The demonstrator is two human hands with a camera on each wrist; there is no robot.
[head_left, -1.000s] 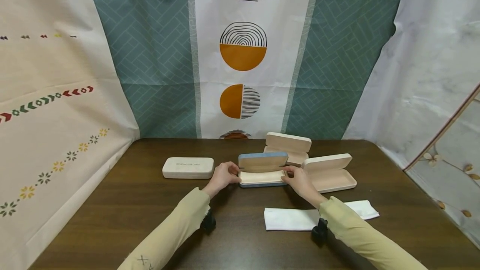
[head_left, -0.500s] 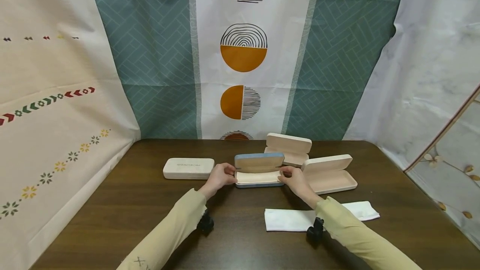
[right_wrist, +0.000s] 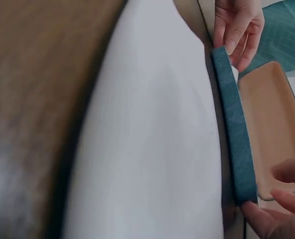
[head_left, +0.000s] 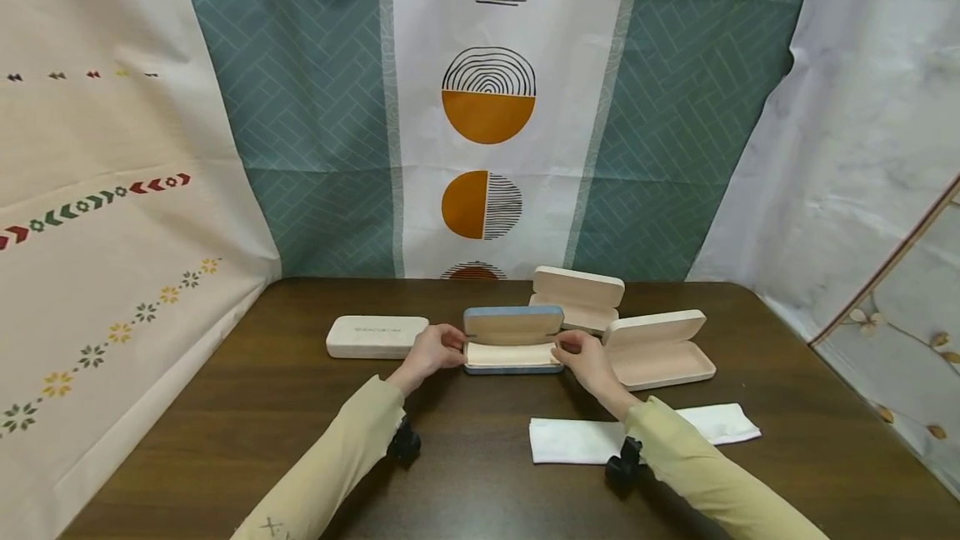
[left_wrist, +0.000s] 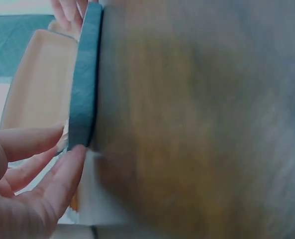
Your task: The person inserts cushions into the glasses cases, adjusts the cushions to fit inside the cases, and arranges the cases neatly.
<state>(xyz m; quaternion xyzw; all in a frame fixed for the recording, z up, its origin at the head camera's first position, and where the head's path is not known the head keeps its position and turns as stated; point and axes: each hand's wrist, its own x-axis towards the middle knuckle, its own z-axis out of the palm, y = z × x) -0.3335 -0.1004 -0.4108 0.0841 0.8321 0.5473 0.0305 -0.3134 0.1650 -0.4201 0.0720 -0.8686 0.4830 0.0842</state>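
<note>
The blue case [head_left: 513,327] is being pinched at 2 ends by left hand [head_left: 435,347] and right hand [head_left: 584,356], ideally held level

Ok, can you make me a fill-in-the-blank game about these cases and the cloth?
The blue oblong case gripped by the left hand and right hand is ____, not shut.
The closed, white oblong case is nearer the ____ hand.
The flat white cloth is nearer the ____ hand.
Counting every case, there are ____.

Missing words: open; left; right; four.
</note>
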